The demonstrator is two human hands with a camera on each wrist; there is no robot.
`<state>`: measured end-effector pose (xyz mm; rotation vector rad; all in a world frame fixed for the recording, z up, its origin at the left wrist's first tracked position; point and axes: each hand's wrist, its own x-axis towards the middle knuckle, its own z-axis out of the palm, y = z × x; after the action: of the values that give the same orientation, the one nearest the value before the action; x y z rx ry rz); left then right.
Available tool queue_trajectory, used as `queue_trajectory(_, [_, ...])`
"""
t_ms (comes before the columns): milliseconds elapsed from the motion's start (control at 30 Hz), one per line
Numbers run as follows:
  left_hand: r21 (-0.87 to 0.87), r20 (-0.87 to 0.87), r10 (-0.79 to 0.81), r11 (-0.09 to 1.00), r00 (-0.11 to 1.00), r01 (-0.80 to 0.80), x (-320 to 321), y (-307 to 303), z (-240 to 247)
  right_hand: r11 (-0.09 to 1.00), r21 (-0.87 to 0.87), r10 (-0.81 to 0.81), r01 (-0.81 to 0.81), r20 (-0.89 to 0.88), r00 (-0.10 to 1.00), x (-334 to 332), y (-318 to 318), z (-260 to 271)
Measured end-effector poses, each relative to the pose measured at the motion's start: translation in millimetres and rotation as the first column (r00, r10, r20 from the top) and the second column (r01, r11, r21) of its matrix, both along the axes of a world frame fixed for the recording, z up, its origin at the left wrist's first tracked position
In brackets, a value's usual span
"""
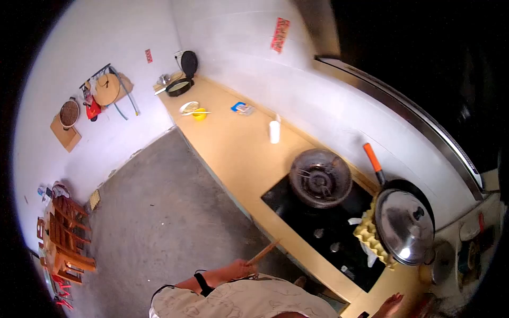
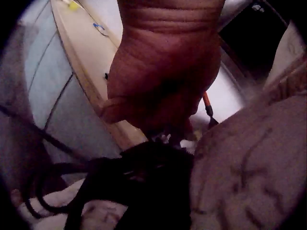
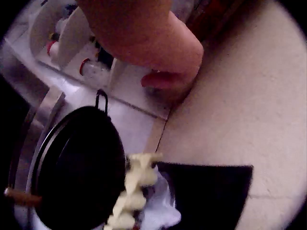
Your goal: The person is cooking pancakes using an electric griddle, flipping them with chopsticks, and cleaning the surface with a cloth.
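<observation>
In the head view my left hand (image 1: 241, 269), with a black band at its wrist, grips a slim wooden stick (image 1: 263, 253) that tapers to a point toward the counter edge. In the left wrist view the back of this hand (image 2: 160, 91) hides what its fingers hold. My right hand (image 1: 391, 305) is low at the right, over the near end of the counter, with fingers loosely extended and nothing seen in them. The right wrist view shows this hand (image 3: 168, 72) in front of a white shelf (image 3: 129, 91) with jars.
A black cooktop (image 1: 318, 233) carries a round burner ring (image 1: 321, 177). Beside it stand a lidded pan (image 1: 405, 225) with an orange handle and a yellow egg tray (image 1: 374, 238). A white bottle (image 1: 274, 131), yellow bowl (image 1: 200, 114) and open electric griddle (image 1: 180, 86) are farther along the counter.
</observation>
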<state>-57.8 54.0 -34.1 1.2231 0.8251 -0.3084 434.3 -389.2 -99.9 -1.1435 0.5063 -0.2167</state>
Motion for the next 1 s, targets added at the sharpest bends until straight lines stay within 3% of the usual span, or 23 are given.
queue_trajectory(33, [0.099, -0.103, 0.066, 0.993, 0.992, -0.056, -44.0, 16.2, 14.5, 1.0, 0.014, 0.011, -0.01, -0.046, 0.999, -57.1, 24.1, -13.5])
queue_trajectory(67, [0.1, -0.088, 0.073, 0.993, 0.993, -0.064, -53.8, 25.2, 20.3, 0.982, -0.12, 0.138, -0.147, -0.076, 0.987, -75.7, 38.2, -11.0])
queue_trajectory(100, [0.115, -0.003, 0.169, 0.979, 0.986, -0.168, -58.3, 33.1, 24.8, 0.927, -0.257, 0.253, -0.273, -0.107, 0.962, -93.4, 53.9, -3.5])
queue_trajectory(167, [0.139, 0.052, 0.274, 0.95, 0.96, -0.278, -101.3, 60.3, 43.7, 0.823, -0.319, 0.433, -0.469, -0.182, 0.883, -156.8, 126.1, 15.7])
queue_trajectory(233, [0.227, 0.135, 0.465, 0.845, 0.875, -0.484, -135.4, 72.2, 40.5, 0.713, -0.39, 0.567, -0.583, -0.167, 0.806, -207.3, 210.2, 57.1])
queue_trajectory(300, [0.143, 0.18, 0.549, 0.806, 0.816, -0.574, -175.6, 87.6, 46.9, 0.483, -0.437, 0.822, -0.758, -0.073, 0.565, -241.7, 278.4, 82.3])
queue_trajectory(367, [0.068, 0.228, 0.626, 0.754, 0.746, -0.654, -206.0, 104.9, 54.1, 0.314, -0.385, 0.942, -0.868, 0.008, 0.336, -275.5, 351.6, 106.8])
queue_trajectory(433, [-0.116, 0.472, 0.726, 0.613, 0.5, -0.781, -221.7, 113.4, 61.6, 0.118, -0.476, 0.993, -0.872, 0.066, 0.098, -303.9, 423.0, 119.9])
queue_trajectory(500, [-0.134, 0.501, 0.751, 0.558, 0.43, -0.819, -242.3, 128.0, 78.0, -0.096, -0.515, 0.984, -0.852, 0.08, -0.159, -345.5, 490.8, 134.2])
queue_trajectory(567, [-0.156, 0.532, 0.77, 0.497, 0.351, -0.854, -259.9, 145.7, 80.1, -0.265, -0.657, 0.901, -0.706, 0.093, -0.424, -382.7, 552.1, 139.5])
queue_trajectory(667, [-0.167, 0.572, 0.776, 0.428, 0.266, -0.888, -277.8, 183.6, 75.3, -0.377, -0.838, 0.717, -0.394, 0.005, -0.697, -444.5, 632.2, 155.6])
queue_trajectory(700, [-0.269, 0.586, 0.789, 0.402, 0.182, -0.875, -276.2, 198.3, 78.1, -0.374, -0.841, 0.707, -0.39, 0.014, -0.708, -465.7, 656.5, 162.5])
queue_trajectory(733, [-0.369, 0.588, 0.803, 0.376, 0.1, -0.85, -276.8, 213.8, 77.8, -0.384, -0.877, 0.658, -0.288, -0.041, -0.752, -490.1, 675.9, 173.3])
queue_trajectory(800, [-0.348, 0.626, 0.774, 0.383, 0.092, -0.855, -290.4, 253.5, 81.2, -0.376, -0.906, 0.599, -0.195, -0.076, -0.797, -535.0, 721.0, 176.2])
queue_trajectory(867, [-0.314, 0.67, 0.736, 0.397, 0.095, -0.862, -306.1, 299.4, 87.0, -0.306, -0.952, 0.433, -0.024, -0.117, -0.894, -573.8, 774.1, 172.4])
queue_trajectory(900, [-0.324, 0.637, 0.768, 0.344, 0.065, -0.882, -313.5, 314.3, 83.6, -0.299, -0.953, 0.425, -0.036, -0.099, -0.9, -591.3, 798.6, 174.1])
queue_trajectory(967, [-0.315, 0.611, 0.79, 0.299, 0.048, -0.901, -330.6, 358.2, 88.8, -0.375, -0.927, 0.256, 0.016, -0.12, -0.959, -623.5, 848.6, 180.0])
queue_trajectory(1000, [-0.333, 0.597, 0.802, 0.266, 0.016, -0.905, -342.8, 373.3, 101.1, -0.382, -0.924, 0.26, -0.008, -0.1, -0.96, -644.5, 868.5, 189.3])
